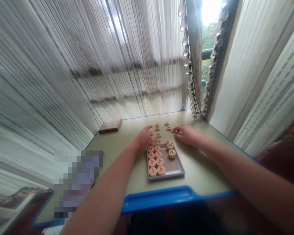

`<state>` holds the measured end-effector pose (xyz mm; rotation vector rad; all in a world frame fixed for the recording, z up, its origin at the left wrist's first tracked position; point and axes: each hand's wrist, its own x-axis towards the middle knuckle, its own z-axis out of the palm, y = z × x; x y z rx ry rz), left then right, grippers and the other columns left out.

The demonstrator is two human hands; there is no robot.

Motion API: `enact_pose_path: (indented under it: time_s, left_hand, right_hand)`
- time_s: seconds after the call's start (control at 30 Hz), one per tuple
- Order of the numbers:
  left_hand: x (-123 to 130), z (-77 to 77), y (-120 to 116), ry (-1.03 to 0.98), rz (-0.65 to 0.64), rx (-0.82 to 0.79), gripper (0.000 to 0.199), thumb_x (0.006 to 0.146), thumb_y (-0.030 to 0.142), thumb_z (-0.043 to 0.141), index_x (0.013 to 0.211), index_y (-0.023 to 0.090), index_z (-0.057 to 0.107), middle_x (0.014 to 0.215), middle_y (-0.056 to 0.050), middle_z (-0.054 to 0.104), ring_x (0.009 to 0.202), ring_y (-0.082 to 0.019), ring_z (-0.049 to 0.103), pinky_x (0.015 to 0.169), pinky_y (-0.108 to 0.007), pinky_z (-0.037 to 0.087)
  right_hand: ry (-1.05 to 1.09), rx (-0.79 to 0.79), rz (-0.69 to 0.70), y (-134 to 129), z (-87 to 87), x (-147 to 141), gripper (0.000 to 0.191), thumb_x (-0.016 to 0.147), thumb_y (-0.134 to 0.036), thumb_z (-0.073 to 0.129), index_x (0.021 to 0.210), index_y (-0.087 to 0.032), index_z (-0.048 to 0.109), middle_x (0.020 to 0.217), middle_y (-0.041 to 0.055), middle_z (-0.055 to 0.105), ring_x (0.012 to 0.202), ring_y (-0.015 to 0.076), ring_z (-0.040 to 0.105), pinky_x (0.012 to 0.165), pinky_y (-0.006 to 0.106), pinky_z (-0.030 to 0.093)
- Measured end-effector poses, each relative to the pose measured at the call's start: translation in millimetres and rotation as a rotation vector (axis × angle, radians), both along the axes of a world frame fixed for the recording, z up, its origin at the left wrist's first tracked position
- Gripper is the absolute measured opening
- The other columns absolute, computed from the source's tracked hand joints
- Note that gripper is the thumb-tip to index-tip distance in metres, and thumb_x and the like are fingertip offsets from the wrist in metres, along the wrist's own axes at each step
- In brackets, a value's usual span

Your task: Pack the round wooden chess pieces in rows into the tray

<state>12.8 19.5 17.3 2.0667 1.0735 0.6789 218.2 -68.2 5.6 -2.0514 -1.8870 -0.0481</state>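
Note:
Round wooden Chinese chess pieces (158,135) lie loose on the table beyond a shallow white box (178,166). Inside that box, red-marked pieces (159,162) fill two columns on the left, and two dark-marked pieces (172,153) sit at its upper right. My left hand (145,137) rests at the left of the loose pieces, index finger stretched out; nothing shows in its grasp. On the other side, my right hand (183,133) has its fingertips bent down at a chess piece (172,130); whether it grips the piece is too small to tell.
A flat brown box (110,125) lies at the table's far left corner. A blurred-out purplish object (80,182) is on the left. The pale table (198,176) has a blue rim with a raised tray edge (159,198) nearest me. String curtains (137,65) hang behind.

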Motion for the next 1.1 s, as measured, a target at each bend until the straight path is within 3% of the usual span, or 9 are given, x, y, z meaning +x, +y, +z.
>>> enact_pose_path:
  time_s: [0.1, 0.2, 0.43, 0.6, 0.77, 0.97, 1.1]
  left_hand:
    - [-4, -0.4, 2, -0.047, -0.063, -0.081, 0.065, 0.057, 0.001, 0.047, 0.12, 0.013, 0.052, 0.103, -0.008, 0.063, 0.095, -0.021, 0.057, 0.08, -0.029, 0.046]
    - [-8, -2.2, 3, -0.038, -0.068, -0.062, 0.06, 0.054, 0.0, 0.049, 0.112, 0.014, 0.059, 0.088, -0.005, 0.065, 0.083, -0.018, 0.059, 0.074, -0.027, 0.047]
    - [-13, 0.4, 3, -0.048, -0.052, -0.077, 0.047, 0.06, 0.004, 0.053, 0.105, 0.013, 0.062, 0.098, -0.007, 0.066, 0.087, -0.016, 0.06, 0.081, -0.027, 0.048]
    - [-12, 2.0, 2, 0.115, -0.07, 0.057, 0.046, 0.059, -0.002, 0.05, 0.1, 0.013, 0.065, 0.097, -0.007, 0.067, 0.088, -0.016, 0.062, 0.082, -0.026, 0.048]
    - [-12, 1.8, 4, 0.184, -0.045, 0.201, 0.028, 0.068, 0.011, 0.057, 0.094, 0.015, 0.066, 0.092, -0.006, 0.069, 0.083, -0.016, 0.063, 0.079, -0.026, 0.049]
    - [-14, -0.3, 7, 0.232, -0.037, 0.334, 0.025, 0.071, 0.026, 0.06, 0.093, 0.015, 0.067, 0.09, -0.006, 0.068, 0.077, -0.015, 0.063, 0.072, -0.025, 0.05]
    - [-13, -2.3, 7, 0.24, -0.038, 0.362, 0.027, 0.072, 0.025, 0.059, 0.096, 0.015, 0.065, 0.093, -0.006, 0.067, 0.081, -0.015, 0.062, 0.074, -0.024, 0.05]
  right_hand:
    - [0.063, 0.027, 0.017, -1, 2.3, -1, 0.032, 0.074, -0.028, 0.053, 0.102, -0.017, 0.065, 0.094, 0.0084, 0.066, 0.085, 0.0208, 0.059, 0.079, 0.028, 0.043]
    - [0.121, 0.054, 0.023, -1, 2.9, -3, 0.032, 0.071, -0.024, 0.057, 0.101, -0.016, 0.065, 0.094, 0.0078, 0.066, 0.084, 0.0207, 0.06, 0.077, 0.028, 0.044]
    - [0.232, 0.093, 0.064, 1, 0.8, -2, 0.031, 0.07, -0.014, 0.056, 0.1, -0.018, 0.064, 0.087, 0.0053, 0.068, 0.075, 0.0161, 0.06, 0.07, 0.024, 0.046]
    - [0.247, 0.076, 0.064, 3, -0.9, 0, 0.023, 0.069, -0.016, 0.059, 0.09, -0.018, 0.066, 0.083, 0.0049, 0.066, 0.069, 0.014, 0.059, 0.064, 0.022, 0.046]
    - [0.246, 0.054, 0.04, 3, 2.2, 5, 0.024, 0.067, -0.016, 0.06, 0.09, -0.016, 0.065, 0.082, 0.0054, 0.066, 0.069, 0.0139, 0.059, 0.063, 0.021, 0.045]
    - [0.169, 0.008, 0.015, 1, 5.7, 8, 0.026, 0.067, -0.02, 0.059, 0.092, -0.015, 0.064, 0.085, 0.0073, 0.065, 0.075, 0.0176, 0.059, 0.066, 0.024, 0.045]
    - [0.179, 0.059, 0.056, 1, 1.9, 4, 0.033, 0.072, -0.025, 0.054, 0.103, -0.015, 0.062, 0.102, 0.0105, 0.061, 0.09, 0.0203, 0.058, 0.081, 0.029, 0.044]
